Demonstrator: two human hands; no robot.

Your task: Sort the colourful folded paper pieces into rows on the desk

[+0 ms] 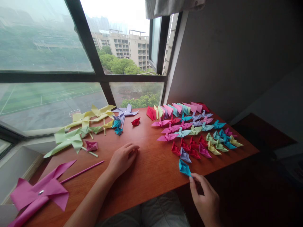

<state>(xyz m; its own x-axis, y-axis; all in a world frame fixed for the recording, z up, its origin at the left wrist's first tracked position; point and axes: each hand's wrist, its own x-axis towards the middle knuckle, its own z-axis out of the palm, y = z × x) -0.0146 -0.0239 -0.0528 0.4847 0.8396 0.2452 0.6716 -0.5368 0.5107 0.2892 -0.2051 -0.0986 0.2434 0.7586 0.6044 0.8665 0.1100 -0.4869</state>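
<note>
A blue paper boat sits near the front edge of the table, its right tip pinched between the thumb and index finger of my right hand. Just behind it lies a lavender paper boat. Red paper boats stand in rows beyond. My left hand rests on the tabletop, loosely bent, with nothing visible in it. Left of that hand is a magenta paper boat, and farther back a lone red paper boat.
Rows of paper cranes and folded fans fill the right back of the wooden table. A magenta pinwheel, green pinwheels, yellow pinwheels and a lavender pinwheel lie left, by the window.
</note>
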